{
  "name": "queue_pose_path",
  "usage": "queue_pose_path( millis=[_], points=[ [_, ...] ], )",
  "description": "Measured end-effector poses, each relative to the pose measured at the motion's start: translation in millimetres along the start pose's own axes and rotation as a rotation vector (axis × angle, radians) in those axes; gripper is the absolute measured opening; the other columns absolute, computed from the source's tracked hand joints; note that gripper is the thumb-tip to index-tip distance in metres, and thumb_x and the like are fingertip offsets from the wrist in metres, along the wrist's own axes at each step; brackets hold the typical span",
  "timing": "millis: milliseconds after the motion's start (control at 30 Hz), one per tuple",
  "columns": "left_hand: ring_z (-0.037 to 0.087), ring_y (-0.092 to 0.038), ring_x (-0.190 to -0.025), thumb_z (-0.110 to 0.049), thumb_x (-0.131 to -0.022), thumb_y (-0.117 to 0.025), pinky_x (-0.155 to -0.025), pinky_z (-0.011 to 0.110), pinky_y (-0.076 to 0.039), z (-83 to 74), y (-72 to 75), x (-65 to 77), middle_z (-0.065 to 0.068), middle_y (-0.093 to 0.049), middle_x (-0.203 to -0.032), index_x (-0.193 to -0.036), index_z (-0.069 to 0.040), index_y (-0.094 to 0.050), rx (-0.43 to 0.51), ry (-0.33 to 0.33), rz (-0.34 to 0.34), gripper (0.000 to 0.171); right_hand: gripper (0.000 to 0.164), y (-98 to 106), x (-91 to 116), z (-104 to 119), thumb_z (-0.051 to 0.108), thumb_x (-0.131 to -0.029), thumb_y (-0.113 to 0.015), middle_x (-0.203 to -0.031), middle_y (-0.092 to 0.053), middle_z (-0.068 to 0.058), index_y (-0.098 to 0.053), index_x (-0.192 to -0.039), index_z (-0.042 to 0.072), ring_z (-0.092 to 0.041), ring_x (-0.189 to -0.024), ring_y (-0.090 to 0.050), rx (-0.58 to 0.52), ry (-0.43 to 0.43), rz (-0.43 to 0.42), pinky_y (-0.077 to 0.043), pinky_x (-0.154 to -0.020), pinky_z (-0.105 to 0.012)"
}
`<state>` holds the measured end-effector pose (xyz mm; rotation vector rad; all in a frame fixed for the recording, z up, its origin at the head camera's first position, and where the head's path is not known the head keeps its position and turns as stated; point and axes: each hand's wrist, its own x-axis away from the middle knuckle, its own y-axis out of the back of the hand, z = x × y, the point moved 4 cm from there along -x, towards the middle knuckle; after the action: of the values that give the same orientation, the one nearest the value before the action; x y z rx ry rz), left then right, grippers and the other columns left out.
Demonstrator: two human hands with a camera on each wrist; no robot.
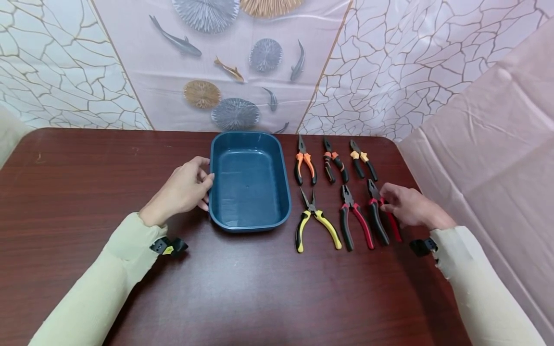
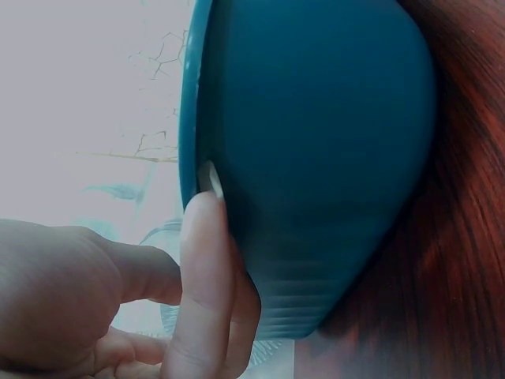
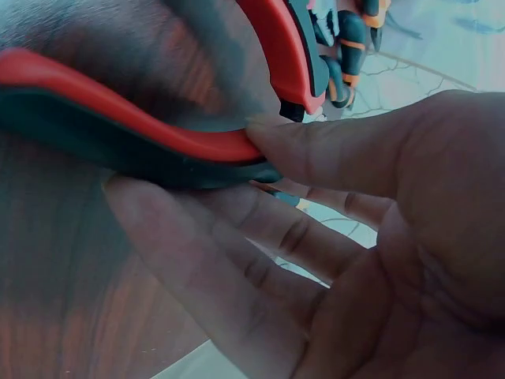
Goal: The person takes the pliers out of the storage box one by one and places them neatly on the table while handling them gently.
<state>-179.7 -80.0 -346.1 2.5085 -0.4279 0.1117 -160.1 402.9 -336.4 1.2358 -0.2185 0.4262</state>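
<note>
A deep blue plastic tray (image 1: 248, 223) stands on the table. My left hand (image 1: 186, 187) is at its left side; in the left wrist view a fingertip (image 2: 207, 209) touches the outer wall just under the rim. At the right end of the front row lie red-and-black pliers (image 1: 379, 223). My right hand (image 1: 407, 204) pinches their right handle (image 3: 181, 142), thumb on the red side and fingers against the black side. Similar red-and-black pliers (image 1: 345, 218) lie just left of them, handles spread.
Yellow-and-black long-nose pliers (image 1: 318, 216) lie beside the tray. Behind are orange long-nose pliers (image 1: 305, 163), orange-and-black pliers (image 1: 333, 161) and yellow-and-black pliers (image 1: 362, 161). The brown table (image 1: 242, 293) meets a patterned cloth (image 1: 173, 72) at the back and a plain cloth (image 1: 489, 158) at the right.
</note>
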Motion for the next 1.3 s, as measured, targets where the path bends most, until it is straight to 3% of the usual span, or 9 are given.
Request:
queue_pose_path(
  millis=[600,900,1067,1300],
  points=[
    [0.016,-0.068,-0.055,-0.011,-0.107,-0.048,-0.060,0.039,-0.065,-0.6,1.6,-0.2,0.023,-0.061,-0.102,-0.153,0.006,-0.030,-0.012,0.002,-0.009,0.052,0.013,-8,-5,-8,0.006,-0.097,-0.064,-0.080,-0.062,-0.009,-0.054,-0.106,0.006,-0.015,-0.052,-0.058,0.021,0.016,-0.017,-0.053,-0.049,-0.031],
    [0.017,-0.068,-0.055,-0.012,-0.107,-0.047,-0.059,0.040,-0.065,-1.1,1.4,-2.3,0.023,-0.061,-0.102,-0.153,0.006,-0.030,-0.006,0.003,-0.011,0.052,0.014,-7,-7,-11,0.007,-0.097,-0.064,-0.085,-0.066,-0.007,-0.056,-0.108,0.006,-0.014,-0.062,-0.057,0.079,0.001,-0.035,-0.048,-0.056,-0.029],
    [0.017,-0.068,-0.055,-0.013,-0.108,-0.046,-0.060,0.040,-0.065,-0.5,-0.3,-3.2,0.023,-0.060,-0.103,-0.153,0.005,-0.030,0.005,0.009,-0.001,0.052,0.016,-7,-8,-13,0.009,-0.096,-0.067,-0.087,-0.069,-0.006,-0.057,-0.107,0.007,-0.018,-0.073,-0.060,0.138,-0.002,-0.055,-0.048,-0.066,-0.034],
    [0.016,-0.068,-0.055,-0.014,-0.108,-0.047,-0.060,0.040,-0.065,0.0,-1.0,-1.1,0.024,-0.061,-0.103,-0.153,0.005,-0.030,0.000,0.005,0.001,0.052,0.020,-11,-7,-14,0.011,-0.096,-0.066,-0.094,-0.070,-0.014,-0.055,-0.112,0.006,-0.026,-0.082,-0.064,0.136,-0.020,-0.054,-0.053,-0.072,-0.043]
  ],
)
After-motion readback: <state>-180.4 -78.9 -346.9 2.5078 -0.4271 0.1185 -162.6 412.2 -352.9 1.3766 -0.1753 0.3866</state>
